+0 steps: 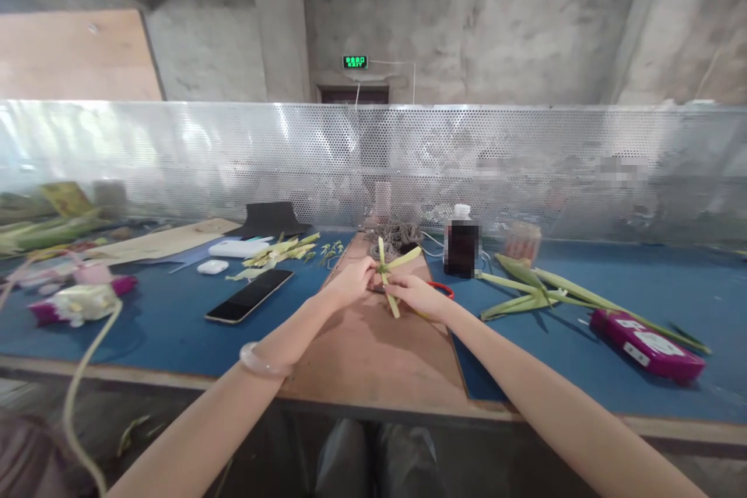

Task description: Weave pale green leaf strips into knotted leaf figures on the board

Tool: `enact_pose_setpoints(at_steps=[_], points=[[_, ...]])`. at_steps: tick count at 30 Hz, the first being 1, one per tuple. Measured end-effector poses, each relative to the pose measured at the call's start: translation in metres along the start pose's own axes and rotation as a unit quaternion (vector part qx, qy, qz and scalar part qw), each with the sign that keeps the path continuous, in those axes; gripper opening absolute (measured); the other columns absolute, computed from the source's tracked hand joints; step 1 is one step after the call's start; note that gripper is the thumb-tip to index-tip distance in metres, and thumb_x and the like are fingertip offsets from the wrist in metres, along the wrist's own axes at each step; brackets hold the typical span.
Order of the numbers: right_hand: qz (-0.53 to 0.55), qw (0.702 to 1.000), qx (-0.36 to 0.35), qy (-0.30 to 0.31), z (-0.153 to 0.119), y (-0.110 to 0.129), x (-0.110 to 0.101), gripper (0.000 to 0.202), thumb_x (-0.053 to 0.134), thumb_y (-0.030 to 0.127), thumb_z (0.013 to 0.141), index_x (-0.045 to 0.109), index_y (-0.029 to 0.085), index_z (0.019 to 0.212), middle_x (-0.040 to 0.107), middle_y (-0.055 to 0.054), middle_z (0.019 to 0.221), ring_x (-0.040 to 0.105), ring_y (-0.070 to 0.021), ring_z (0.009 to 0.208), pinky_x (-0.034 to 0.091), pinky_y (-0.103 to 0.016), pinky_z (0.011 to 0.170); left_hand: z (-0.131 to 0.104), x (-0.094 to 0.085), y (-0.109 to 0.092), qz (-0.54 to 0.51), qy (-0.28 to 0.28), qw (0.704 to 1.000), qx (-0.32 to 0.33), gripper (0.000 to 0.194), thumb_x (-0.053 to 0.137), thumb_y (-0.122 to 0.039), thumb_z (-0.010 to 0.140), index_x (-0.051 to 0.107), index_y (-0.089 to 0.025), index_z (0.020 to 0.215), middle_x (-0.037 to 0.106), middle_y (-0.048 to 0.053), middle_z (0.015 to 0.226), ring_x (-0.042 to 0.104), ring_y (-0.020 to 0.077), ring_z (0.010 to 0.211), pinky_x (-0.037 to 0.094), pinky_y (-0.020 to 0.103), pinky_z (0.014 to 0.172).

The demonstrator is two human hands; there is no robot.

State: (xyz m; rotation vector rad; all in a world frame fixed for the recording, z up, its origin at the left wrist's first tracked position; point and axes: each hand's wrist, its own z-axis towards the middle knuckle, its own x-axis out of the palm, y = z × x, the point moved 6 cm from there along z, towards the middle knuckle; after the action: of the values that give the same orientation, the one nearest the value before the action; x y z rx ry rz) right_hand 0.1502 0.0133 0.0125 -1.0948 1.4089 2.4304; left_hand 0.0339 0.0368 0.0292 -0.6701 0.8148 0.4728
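Note:
Between my two hands, above the brown board (350, 350), is a small weaving of pale green leaf strips (392, 305). One strip points up, another to the upper right, and one hangs down toward me. My left hand (357, 280), with a pale bangle on its wrist, pinches the weaving from the left. From the right, the fingers of my right hand (417, 294) close on the lower strip near the knot. Fingertips partly cover the woven centre. Red-handled scissors (443, 290) lie beside my right hand, mostly hidden by it.
On the left are a black phone (250, 296), a white earphone case (212, 267) and cut leaf pieces (283, 251). Grey twine (397, 236) lies behind my hands. To the right stand a dark bottle (461, 245), long leaves (534, 292) and a magenta box (647, 344). A perforated metal screen (525, 163) borders the back.

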Motion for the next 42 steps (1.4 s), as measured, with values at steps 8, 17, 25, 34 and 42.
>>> enact_pose_setpoints(at_steps=[8,17,25,34,42], points=[[-0.266,0.947,-0.107,-0.145,-0.005,0.029,-0.025,0.023,0.037,0.019,0.084,0.058,0.015,0.09,0.055,-0.01,0.091,0.046,-0.0201,0.091,0.034,-0.034,0.084,-0.002,-0.007,0.003,0.043,-0.037,0.998,-0.021,0.019,0.032,-0.017,0.084,0.051,-0.017,0.087,0.061,0.006,0.083,0.057,0.0176,0.077,0.042,0.027,0.065],[-0.377,0.895,-0.069,-0.227,-0.002,-0.006,-0.064,0.023,0.038,0.017,0.083,0.06,0.013,0.083,0.053,-0.01,0.085,0.044,-0.0225,0.092,0.034,-0.036,0.086,0.0,-0.012,0.032,0.1,-0.061,0.989,-0.093,0.021,0.03,-0.018,0.085,0.05,-0.015,0.089,0.06,0.01,0.087,0.057,0.0209,0.083,0.041,0.03,0.071],[-0.383,0.896,0.052,-0.217,-0.007,-0.055,-0.094,0.02,0.047,0.03,0.085,0.056,0.013,0.091,0.058,-0.003,0.091,0.056,-0.0136,0.082,0.045,-0.034,0.075,-0.001,-0.014,0.05,0.139,-0.039,0.981,-0.133,0.022,0.031,-0.018,0.087,0.052,-0.014,0.092,0.06,0.011,0.092,0.058,0.0199,0.086,0.042,0.029,0.072],[-0.423,0.863,0.167,-0.221,-0.018,-0.072,-0.111,0.023,0.045,0.03,0.086,0.053,0.014,0.101,0.057,-0.005,0.098,0.056,-0.0147,0.085,0.047,-0.035,0.075,-0.012,-0.017,0.071,0.192,-0.02,0.967,-0.169,0.027,0.045,-0.027,0.085,0.049,-0.012,0.108,0.056,0.008,0.1,0.056,0.017,0.085,0.046,0.037,0.075],[-0.472,0.839,0.227,-0.149,-0.019,-0.069,-0.098,0.023,0.046,0.031,0.086,0.053,0.014,0.101,0.057,-0.005,0.097,0.056,-0.0141,0.082,0.048,-0.033,0.072,-0.015,-0.019,0.079,0.224,-0.003,0.959,-0.173,0.028,0.046,-0.026,0.085,0.049,-0.012,0.108,0.056,0.008,0.1,0.057,0.017,0.085,0.047,0.037,0.074]])
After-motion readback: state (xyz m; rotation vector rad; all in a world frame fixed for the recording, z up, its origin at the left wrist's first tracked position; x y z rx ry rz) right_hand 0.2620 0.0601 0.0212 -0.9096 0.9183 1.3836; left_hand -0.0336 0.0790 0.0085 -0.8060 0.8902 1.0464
